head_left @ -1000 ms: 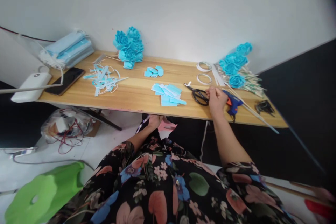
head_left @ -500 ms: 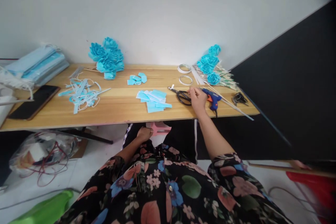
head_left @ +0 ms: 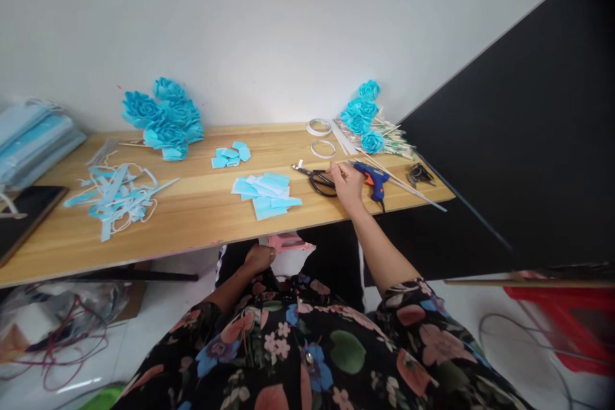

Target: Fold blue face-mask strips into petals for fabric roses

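Observation:
My right hand [head_left: 346, 184] is over the table between black-handled scissors [head_left: 323, 183] and a blue glue gun [head_left: 376, 179]. Its fingers are pinched together beside the scissors' handle; what they hold, if anything, is hidden. Low at my lap, my left hand [head_left: 260, 258] has curled fingers beside a pink plastic piece [head_left: 289, 242], and I cannot make out what is inside them. Left of the scissors lie cut light-blue fabric strips [head_left: 269, 195], with smaller blue pieces [head_left: 231, 155] behind. White tape rings [head_left: 323, 148] rest beyond the scissors.
Blue fabric flowers [head_left: 166, 118] stand at the back left, others [head_left: 360, 115] at the back right by a bundle of sticks [head_left: 396, 141]. Scraps and cords [head_left: 120, 195], a phone [head_left: 29, 218] and stacked face masks [head_left: 36, 141] lie left. A black clip [head_left: 420, 174] is near the right edge.
The view has turned, so the left things on the table sit further left and lower. My hands keep about the same places beside the scissors and at my lap.

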`<action>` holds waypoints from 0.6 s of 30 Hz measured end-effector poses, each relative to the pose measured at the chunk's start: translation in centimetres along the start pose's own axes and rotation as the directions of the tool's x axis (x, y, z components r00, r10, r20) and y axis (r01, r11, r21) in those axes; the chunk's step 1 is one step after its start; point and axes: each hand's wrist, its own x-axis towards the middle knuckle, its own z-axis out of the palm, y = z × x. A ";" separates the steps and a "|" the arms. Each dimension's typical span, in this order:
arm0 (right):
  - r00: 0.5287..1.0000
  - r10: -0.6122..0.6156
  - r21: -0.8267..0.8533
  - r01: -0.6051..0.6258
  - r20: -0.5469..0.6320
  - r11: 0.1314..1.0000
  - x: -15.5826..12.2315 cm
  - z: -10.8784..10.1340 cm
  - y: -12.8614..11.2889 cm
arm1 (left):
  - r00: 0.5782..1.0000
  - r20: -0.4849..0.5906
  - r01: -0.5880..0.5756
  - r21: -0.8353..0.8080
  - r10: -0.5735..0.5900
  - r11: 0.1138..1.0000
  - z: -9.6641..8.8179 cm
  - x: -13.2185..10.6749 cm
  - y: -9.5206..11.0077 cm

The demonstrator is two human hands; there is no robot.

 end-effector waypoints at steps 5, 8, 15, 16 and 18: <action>1.000 0.010 -0.005 -0.010 0.009 1.000 0.0 -0.1 -0.1 | 0.999 0.040 -0.021 -0.011 0.021 1.000 -0.3 0.1 0.4; 0.999 0.031 -0.020 -0.030 0.016 0.999 0.0 -0.1 -0.2 | 0.998 0.053 -0.031 -0.013 0.032 0.999 -0.3 0.3 0.6; 0.997 0.054 -0.008 -0.054 0.046 0.999 0.0 0.1 0.3 | 0.997 0.072 -0.031 -0.045 0.035 0.998 0.3 0.6 0.3; 0.997 0.055 0.000 -0.055 0.049 0.998 0.0 0.1 0.4 | 0.997 0.072 -0.024 -0.052 0.027 0.998 0.4 0.6 0.1; 0.997 0.057 0.006 -0.058 0.051 0.998 0.1 0.1 0.5 | 0.997 0.072 -0.011 -0.067 0.016 0.998 0.7 0.6 -0.2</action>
